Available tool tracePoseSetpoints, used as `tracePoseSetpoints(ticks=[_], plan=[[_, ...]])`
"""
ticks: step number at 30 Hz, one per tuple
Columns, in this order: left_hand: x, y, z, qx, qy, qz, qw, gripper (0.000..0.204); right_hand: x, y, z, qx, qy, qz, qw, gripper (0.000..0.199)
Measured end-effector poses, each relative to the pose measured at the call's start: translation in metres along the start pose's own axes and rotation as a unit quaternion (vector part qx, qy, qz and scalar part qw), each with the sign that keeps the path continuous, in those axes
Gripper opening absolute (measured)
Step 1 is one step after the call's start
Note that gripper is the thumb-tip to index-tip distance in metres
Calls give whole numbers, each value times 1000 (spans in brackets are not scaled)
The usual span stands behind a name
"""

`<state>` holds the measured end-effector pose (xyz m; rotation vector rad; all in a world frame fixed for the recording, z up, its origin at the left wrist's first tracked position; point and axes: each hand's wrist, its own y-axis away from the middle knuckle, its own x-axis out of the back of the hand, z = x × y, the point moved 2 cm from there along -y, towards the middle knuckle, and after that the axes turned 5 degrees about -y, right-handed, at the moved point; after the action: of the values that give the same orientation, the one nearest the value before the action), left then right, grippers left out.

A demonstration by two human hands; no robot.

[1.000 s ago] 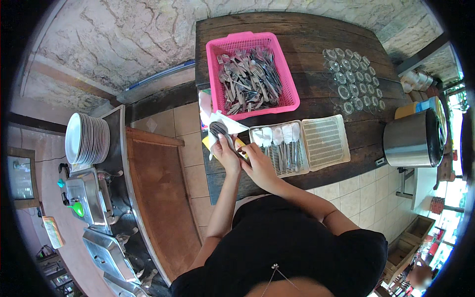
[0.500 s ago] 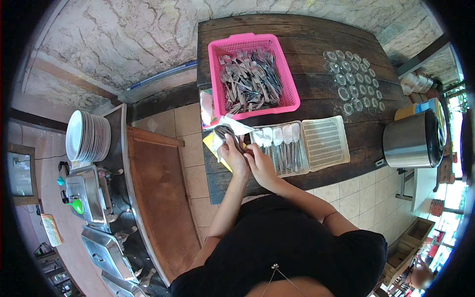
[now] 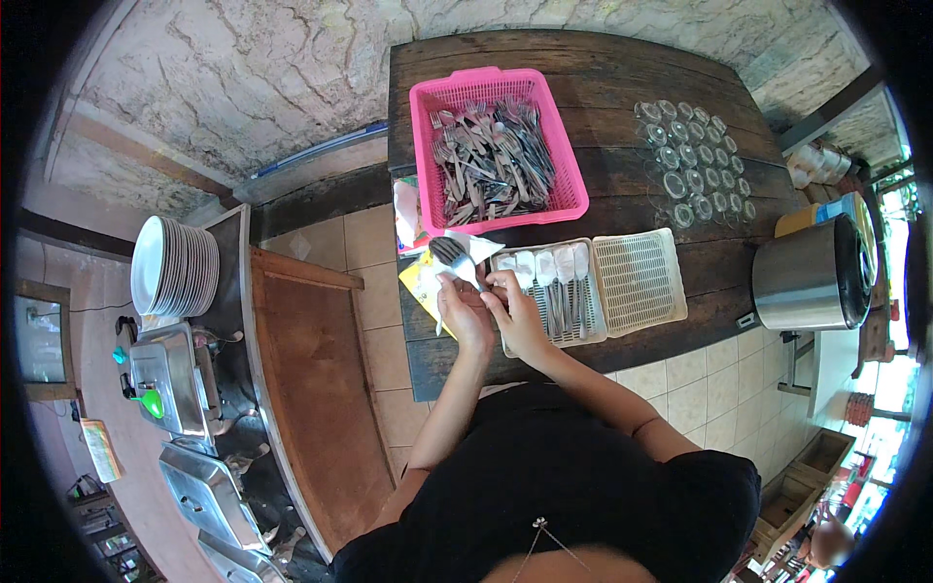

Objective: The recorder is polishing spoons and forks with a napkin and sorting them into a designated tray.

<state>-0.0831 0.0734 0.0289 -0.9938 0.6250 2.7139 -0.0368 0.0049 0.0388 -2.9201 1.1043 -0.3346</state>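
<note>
Over the table's near left corner, my left hand (image 3: 465, 309) is turned palm up, its fingers partly curled around a fork (image 3: 451, 254). The tines point away from me; whether other cutlery lies under it is hidden. A white paper napkin (image 3: 482, 247) shows beside and behind the fork head. My right hand (image 3: 517, 316) pinches near the fork's handle, which its fingers partly cover. Just right of my hands, a cream plastic basket (image 3: 593, 325) holds several cutlery sets with white napkins around their far ends.
A pink basket (image 3: 580, 202) full of loose cutlery stands beyond my hands on the dark wooden table (image 3: 622, 73). A second cream basket (image 3: 639, 277) adjoins the first. Several glass jars (image 3: 695, 155) stand far right, near a steel pot (image 3: 802, 277). Stacked plates (image 3: 175, 267) are left.
The fork head has turned into clear view above my left hand, and the napkin no longer drapes around it as before. My right fingers have shifted slightly right along the handle.
</note>
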Motion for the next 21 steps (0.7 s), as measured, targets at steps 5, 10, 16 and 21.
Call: tracePoseSetpoints(ticks=[5, 10, 16, 21], plan=[[1, 3, 3, 31, 55, -33, 997, 25, 5, -1, -9, -45, -63, -6, 997, 36], [-9, 10, 5, 40, 48, 16, 998, 24, 6, -2, -9, -59, -51, -17, 997, 43], [-3, 6, 3, 29, -5, -77, 997, 30, 5, -5, -11, 41, -42, -7, 998, 41], [-16, 8, 8, 20, -118, -94, 988, 26, 8, -5, -13, -23, -40, -32, 998, 40]])
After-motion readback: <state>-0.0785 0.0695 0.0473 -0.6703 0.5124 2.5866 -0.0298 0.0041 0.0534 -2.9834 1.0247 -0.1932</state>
